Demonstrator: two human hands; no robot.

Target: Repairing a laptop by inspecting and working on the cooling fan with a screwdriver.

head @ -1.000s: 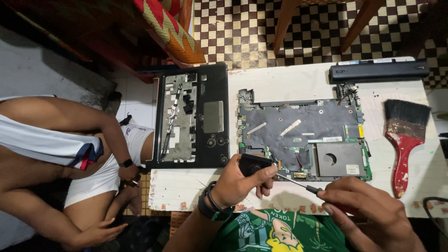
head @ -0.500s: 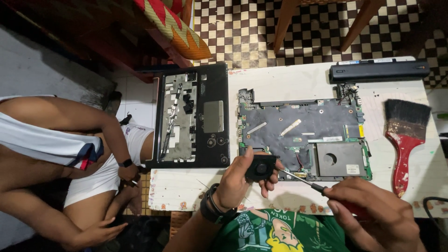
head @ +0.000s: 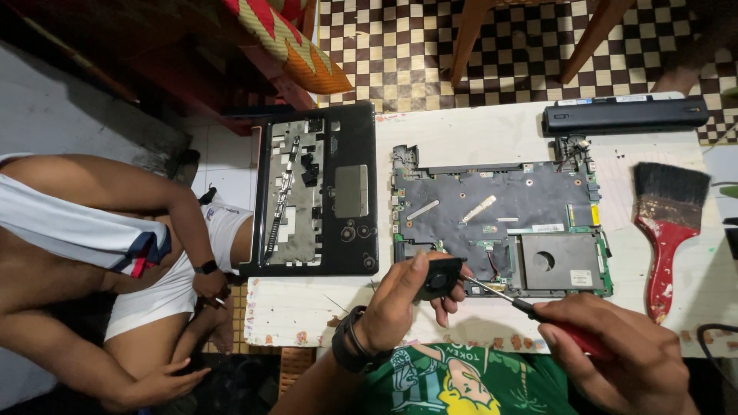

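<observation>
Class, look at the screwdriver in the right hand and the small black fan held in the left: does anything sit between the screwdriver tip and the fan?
Nothing visible does. The screwdriver in the right hand runs over bare table edge straight to the fan, which the left hand holds; only the left fingers curl beneath it.

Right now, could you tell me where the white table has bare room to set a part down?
Bare table lies below the black laptop cover, left of the left hand. Another strip runs between the battery and the motherboard. It is crowded where the left hand holds the small fan and the right hand the screwdriver.
</observation>
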